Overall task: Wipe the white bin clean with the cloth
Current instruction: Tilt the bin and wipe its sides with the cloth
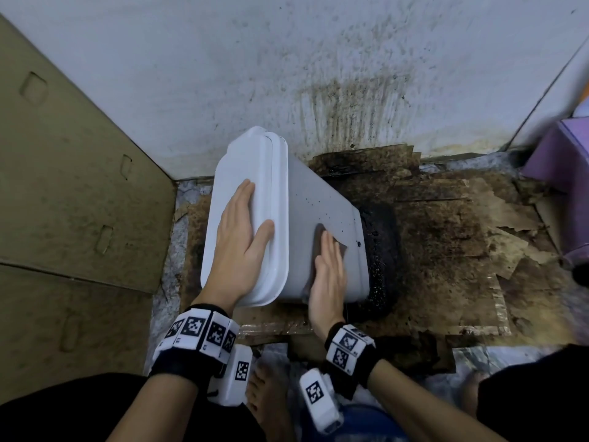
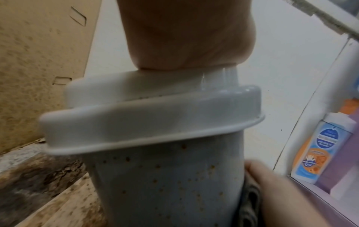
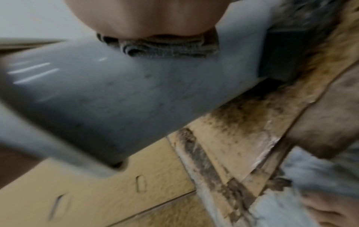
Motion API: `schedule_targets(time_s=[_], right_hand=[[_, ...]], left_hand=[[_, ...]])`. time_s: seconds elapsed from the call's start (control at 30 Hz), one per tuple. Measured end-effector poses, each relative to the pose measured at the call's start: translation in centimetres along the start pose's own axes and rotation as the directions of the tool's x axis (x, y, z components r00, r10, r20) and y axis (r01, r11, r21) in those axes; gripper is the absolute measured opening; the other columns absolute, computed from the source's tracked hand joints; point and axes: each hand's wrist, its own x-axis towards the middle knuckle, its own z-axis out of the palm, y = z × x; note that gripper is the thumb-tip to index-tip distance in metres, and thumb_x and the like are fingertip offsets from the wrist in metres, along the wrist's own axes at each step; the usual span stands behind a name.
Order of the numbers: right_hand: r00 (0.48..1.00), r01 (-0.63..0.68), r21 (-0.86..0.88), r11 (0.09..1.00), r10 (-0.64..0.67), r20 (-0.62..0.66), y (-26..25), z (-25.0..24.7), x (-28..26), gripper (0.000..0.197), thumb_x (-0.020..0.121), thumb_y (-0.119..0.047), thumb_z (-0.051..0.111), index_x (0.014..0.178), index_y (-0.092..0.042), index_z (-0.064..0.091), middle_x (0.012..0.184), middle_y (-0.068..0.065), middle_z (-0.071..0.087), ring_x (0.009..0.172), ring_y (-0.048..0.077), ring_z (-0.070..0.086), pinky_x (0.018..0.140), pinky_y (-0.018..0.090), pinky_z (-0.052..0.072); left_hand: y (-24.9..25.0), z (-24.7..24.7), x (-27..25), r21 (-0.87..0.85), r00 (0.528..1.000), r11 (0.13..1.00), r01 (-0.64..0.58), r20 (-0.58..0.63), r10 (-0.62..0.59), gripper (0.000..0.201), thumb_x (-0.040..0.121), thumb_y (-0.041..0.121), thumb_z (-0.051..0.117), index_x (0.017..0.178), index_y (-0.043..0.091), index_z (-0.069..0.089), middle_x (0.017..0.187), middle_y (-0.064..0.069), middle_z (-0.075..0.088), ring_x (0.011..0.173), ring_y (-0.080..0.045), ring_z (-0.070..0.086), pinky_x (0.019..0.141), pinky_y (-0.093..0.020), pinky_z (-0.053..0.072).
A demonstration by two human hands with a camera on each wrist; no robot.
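Observation:
The white bin (image 1: 322, 212) leans tilted on the dirty floor, its lid (image 1: 236, 173) turned toward me. My left hand (image 1: 240, 237) lies flat on the lid with straight fingers. My right hand (image 1: 330, 272) presses a grey cloth (image 1: 320, 237) flat against the bin's side wall. In the left wrist view the bin wall (image 2: 165, 184) carries brown specks below the lid rim (image 2: 136, 122), and the palm (image 2: 184, 38) sits on top. The right wrist view shows the folded cloth (image 3: 161, 47) under the palm (image 3: 151, 16) on the bin (image 3: 97, 92).
Stained, torn cardboard (image 1: 446, 234) covers the floor by a dirt-streaked white wall (image 1: 318, 74). A cardboard sheet (image 1: 63, 170) stands at the left. A purple box (image 1: 564, 173) sits at the right, with a sanitiser bottle (image 2: 320, 150) beside it. My bare foot (image 1: 264, 400) is below the bin.

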Motion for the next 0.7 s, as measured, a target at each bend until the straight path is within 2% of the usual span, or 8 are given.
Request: schedule_targets(time_s=[0.07,0.13,0.27,0.33,0.4,0.5,0.6,0.7], right_hand=[[0.990,0.122,0.003,0.992,-0.122,0.069,-2.0,0.6,-1.0,0.060,0.099,-0.043,0.011,0.157,-0.031,0.020,0.166,-0.017,0.016,0.153,-0.002,0.006,0.125,0.027,0.003],[0.969,0.217,-0.015,0.976,-0.213,0.129,-2.5,0.5,-1.5,0.055,0.102,-0.040,0.010,0.156,-0.034,0.017,0.166,-0.017,0.015,0.154,-0.001,0.005,0.125,0.026,0.004],[0.924,0.360,-0.139,0.923,-0.332,0.187,0.4,-1.4,-0.3,0.054,0.106,-0.032,0.015,0.159,-0.024,0.019,0.168,-0.012,0.016,0.155,0.007,0.008,0.126,0.032,0.008],[0.945,0.310,-0.174,0.935,-0.283,0.166,3.1,-2.4,0.8,0.055,0.106,-0.034,0.015,0.160,-0.023,0.019,0.168,-0.012,0.016,0.155,0.007,0.008,0.127,0.035,0.010],[0.980,0.183,-0.173,0.968,-0.165,0.115,5.6,-3.3,1.9,0.055,0.106,-0.036,0.013,0.160,-0.026,0.017,0.168,-0.012,0.013,0.155,0.006,0.005,0.128,0.040,0.010],[0.996,0.007,-0.129,0.992,0.004,0.085,7.6,-4.2,3.3,0.047,0.108,-0.023,0.013,0.155,-0.031,0.010,0.166,-0.012,0.007,0.153,0.001,0.000,0.128,0.040,0.006],[0.995,-0.039,-0.121,0.992,0.050,0.089,7.4,-4.0,3.6,0.049,0.109,-0.015,0.014,0.156,-0.027,0.009,0.168,-0.007,0.005,0.151,-0.002,-0.001,0.128,0.034,0.002],[0.995,-0.072,-0.090,0.993,0.077,0.056,6.5,-3.2,3.4,0.051,0.107,-0.015,0.016,0.158,-0.021,0.013,0.164,-0.012,0.008,0.152,0.000,0.001,0.128,0.037,0.003]], left_hand=[[-0.1,-0.1,0.0,-0.002,1.000,1.000,0.004,-0.001,-0.004,0.068,0.102,0.039,0.040,0.163,0.018,0.016,0.170,0.005,0.016,0.155,-0.008,0.013,0.128,-0.032,0.011],[-0.3,-0.2,-0.1,0.000,1.000,1.000,0.008,-0.002,-0.008,0.068,0.102,0.039,0.040,0.163,0.018,0.016,0.170,0.005,0.016,0.155,-0.008,0.014,0.128,-0.035,0.012],[-0.3,-0.2,-0.2,-0.015,1.000,1.000,0.009,-0.005,-0.009,0.068,0.102,0.039,0.041,0.163,0.020,0.016,0.169,0.008,0.016,0.155,-0.007,0.014,0.128,-0.035,0.013],[-0.2,-0.1,-0.2,-0.018,1.000,1.000,0.008,-0.002,-0.008,0.068,0.102,0.040,0.042,0.162,0.022,0.017,0.169,0.010,0.017,0.155,-0.006,0.014,0.128,-0.035,0.013],[-0.2,-0.1,-0.3,-0.023,1.000,1.000,0.003,-0.004,-0.003,0.067,0.102,0.040,0.043,0.162,0.023,0.017,0.169,0.011,0.017,0.154,-0.005,0.014,0.128,-0.036,0.013],[-0.1,0.0,-0.1,-0.036,1.000,0.999,-0.008,-0.007,0.008,0.067,0.102,0.040,0.044,0.162,0.024,0.018,0.168,0.012,0.018,0.154,-0.004,0.015,0.128,-0.038,0.014],[-0.2,0.0,0.0,-0.031,1.000,1.000,-0.006,-0.007,0.006,0.067,0.102,0.039,0.044,0.162,0.023,0.018,0.168,0.011,0.018,0.154,-0.005,0.015,0.128,-0.037,0.014],[-0.4,-0.1,0.0,-0.027,1.000,1.000,0.004,-0.001,-0.004,0.067,0.101,0.038,0.042,0.162,0.022,0.017,0.169,0.010,0.017,0.154,-0.006,0.014,0.128,-0.037,0.013]])
